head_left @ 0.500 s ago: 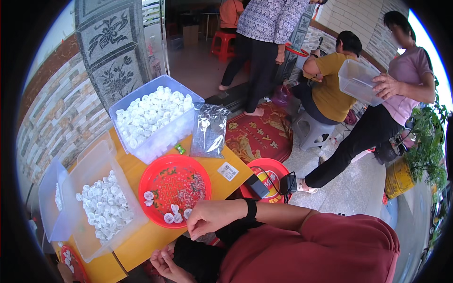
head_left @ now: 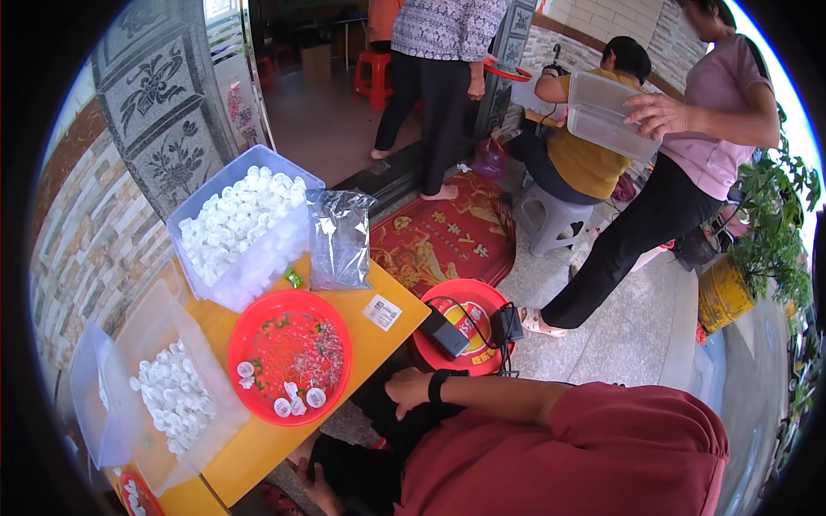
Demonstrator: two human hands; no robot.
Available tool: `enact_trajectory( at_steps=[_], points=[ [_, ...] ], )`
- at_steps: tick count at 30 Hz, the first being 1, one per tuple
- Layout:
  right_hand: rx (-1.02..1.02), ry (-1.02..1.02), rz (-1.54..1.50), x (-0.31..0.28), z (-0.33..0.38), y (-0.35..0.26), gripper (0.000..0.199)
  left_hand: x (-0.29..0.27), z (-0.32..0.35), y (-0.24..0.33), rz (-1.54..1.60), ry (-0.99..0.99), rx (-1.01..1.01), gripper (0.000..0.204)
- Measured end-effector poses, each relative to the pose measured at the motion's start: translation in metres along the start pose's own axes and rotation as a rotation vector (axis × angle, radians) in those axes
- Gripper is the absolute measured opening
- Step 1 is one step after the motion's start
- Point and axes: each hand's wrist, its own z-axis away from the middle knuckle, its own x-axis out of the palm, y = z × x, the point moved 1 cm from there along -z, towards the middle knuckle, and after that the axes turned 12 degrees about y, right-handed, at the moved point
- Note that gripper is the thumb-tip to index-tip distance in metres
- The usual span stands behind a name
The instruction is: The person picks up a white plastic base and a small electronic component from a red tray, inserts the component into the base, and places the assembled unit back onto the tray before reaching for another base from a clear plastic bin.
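Observation:
My right hand (head_left: 409,392), with a black band at its wrist, lies at my black trousers; its fingers point down and are mostly turned from view. Lower and to the left, my left hand (head_left: 317,487) is beside my leg, thumb and fingers apart, with nothing visible in it. Nearest to both is a red round tray (head_left: 249,344) on the yellow table (head_left: 372,292). Many thin metal pins (head_left: 320,353) are scattered in it. A few small white round plastic pieces (head_left: 291,397) sit near its rim.
A bluish tub (head_left: 258,279) and a clear tub (head_left: 219,430) hold white pieces. A silvery plastic bag (head_left: 340,245) stands beside them. Right of the table, a red basin (head_left: 430,354) carries a black adapter and cables. A standing person (head_left: 723,138) holds a clear bin (head_left: 607,112); another sits on a stool (head_left: 551,215).
My right hand has dropped from beside the tray to my trousers. My left hand has moved lower. The view has shifted, and the person with the clear bin has leaned left.

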Motion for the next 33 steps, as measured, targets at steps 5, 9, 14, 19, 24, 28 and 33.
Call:
enact_trajectory(
  at_steps=[5, 9, 14, 19, 24, 28, 33],
  points=[
    [0.055, -0.283, -0.086, -0.008, -0.012, -0.006, 0.032, 0.02, -0.037, -0.05, -0.075, 0.091, 0.137, 0.051],
    [0.102, -0.723, -0.321, 0.002, -0.037, 0.017, 0.045, 0.043, -0.067, -0.031, -0.275, 0.119, 0.492, 0.06],
    [0.316, -0.663, -0.494, -0.003, -0.029, 0.017, 0.055, 0.051, -0.107, -0.024, -0.587, -0.12, 0.383, 0.053],
    [0.197, -0.361, -0.276, -0.003, -0.009, -0.01, 0.053, 0.063, -0.118, -0.038, -0.717, -0.015, 0.381, 0.056],
    [0.123, -0.213, -0.19, -0.003, 0.0, -0.024, 0.05, 0.072, -0.118, -0.041, -0.835, 0.099, 0.374, 0.061],
    [0.108, -0.097, -0.168, 0.001, 0.007, -0.02, 0.052, 0.096, -0.102, -0.015, -0.927, 0.145, 0.354, 0.071],
    [0.143, 0.026, -0.196, -0.003, 0.024, -0.031, 0.05, 0.099, -0.105, -0.017, -0.836, 0.035, 0.462, 0.037]
  ],
)
